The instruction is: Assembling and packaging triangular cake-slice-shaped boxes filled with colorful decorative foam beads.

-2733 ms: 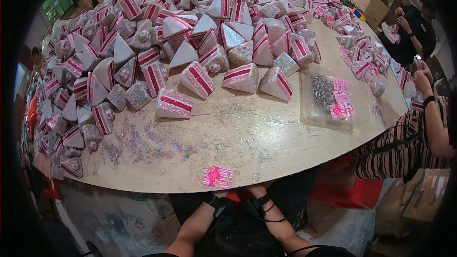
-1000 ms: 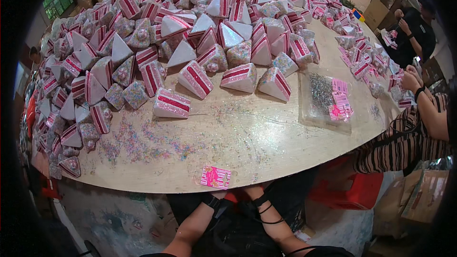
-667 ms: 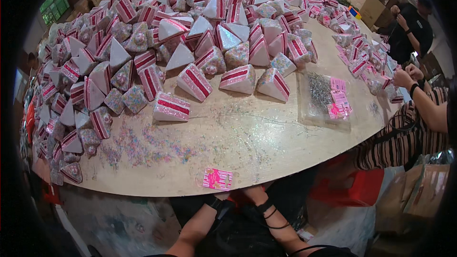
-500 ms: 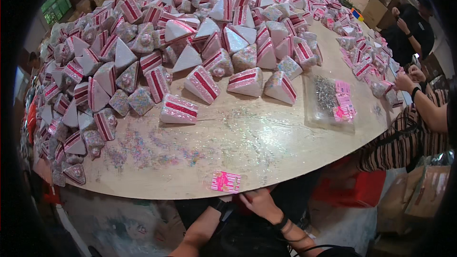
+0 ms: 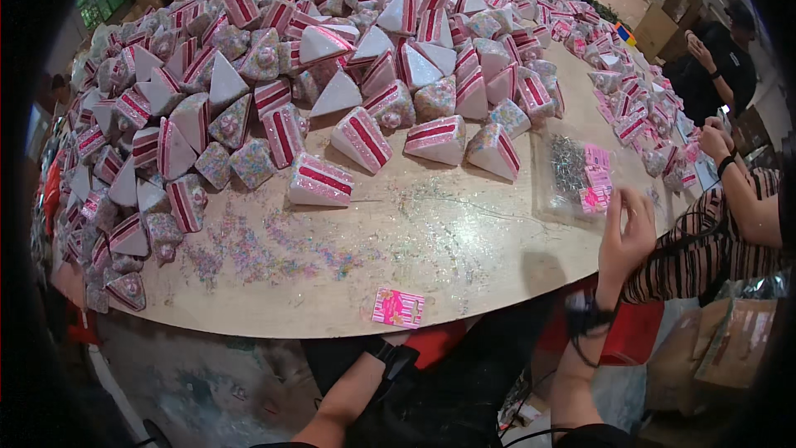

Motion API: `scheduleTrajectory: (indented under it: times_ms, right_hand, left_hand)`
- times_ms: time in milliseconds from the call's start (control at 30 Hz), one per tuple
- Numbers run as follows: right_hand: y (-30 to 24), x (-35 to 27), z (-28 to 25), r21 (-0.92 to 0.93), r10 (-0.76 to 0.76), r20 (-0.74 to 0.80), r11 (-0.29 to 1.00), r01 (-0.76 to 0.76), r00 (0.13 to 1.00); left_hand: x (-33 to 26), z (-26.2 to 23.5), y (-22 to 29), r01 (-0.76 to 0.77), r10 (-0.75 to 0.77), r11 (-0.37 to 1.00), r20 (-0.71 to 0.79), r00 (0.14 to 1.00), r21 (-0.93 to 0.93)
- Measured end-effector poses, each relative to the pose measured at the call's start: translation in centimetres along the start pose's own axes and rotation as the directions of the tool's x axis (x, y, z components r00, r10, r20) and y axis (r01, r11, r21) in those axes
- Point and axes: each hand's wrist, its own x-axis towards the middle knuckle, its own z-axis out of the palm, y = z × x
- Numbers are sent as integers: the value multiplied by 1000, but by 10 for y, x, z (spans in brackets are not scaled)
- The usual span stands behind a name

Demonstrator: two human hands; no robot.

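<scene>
My right hand (image 5: pixel 626 236) is raised at the table's near right edge, fingers apart and holding nothing that I can see. It sits just in front of a clear plastic tray (image 5: pixel 557 199) that holds silver glitter bits and small pink tags (image 5: pixel 595 178). My left forearm (image 5: pixel 352 394), with a black wristband, reaches up to the table's underside; that hand is hidden below the edge. Right above it a small pink card (image 5: pixel 398 308) lies on the round wooden table (image 5: pixel 464 241). The nearest cake-slice ornament (image 5: pixel 320 181), white with red stripes, lies at centre left.
Several glittery cake-slice ornaments (image 5: pixel 274 58) are heaped across the far and left parts of the table. Loose glitter (image 5: pixel 257 249) is scattered near the front. A person in striped sleeves (image 5: pixel 730 224) works at the right, another in black (image 5: pixel 721 54) beyond. Cardboard boxes (image 5: pixel 738 348) stand lower right.
My right hand has come up from under the table's edge to the clear tray. The left arm has stayed low. The view has shifted slightly.
</scene>
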Motion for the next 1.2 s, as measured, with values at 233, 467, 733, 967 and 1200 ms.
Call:
scheduleTrajectory:
  times_ms: [233, 467, 733, 967, 1200]
  right_hand:
    - [57, -15, 65, -60, 86, 65, 995, -82, 994]
    - [56, -15, 62, -34, 171, 22, 985, -170, 985]
    - [64, -15, 67, -1, 196, 102, 980, -197, 975]
    - [8, 1, 67, -247, -63, 175, 963, 106, 983]
    - [-69, 31, 148, 647, -530, 593, 762, 33, 607]
  left_hand:
    - [1, 31, 18, -1, -11, 986, 70, 997, 164]
    - [-4, 63, 34, 35, -81, 950, 136, 987, 310]
    - [-4, 99, 63, 10, -126, 878, 210, 970, 479]
    - [-5, 132, 90, -45, -138, 787, 247, 959, 616]
    - [-5, 169, 106, -78, -185, 673, 270, 945, 735]
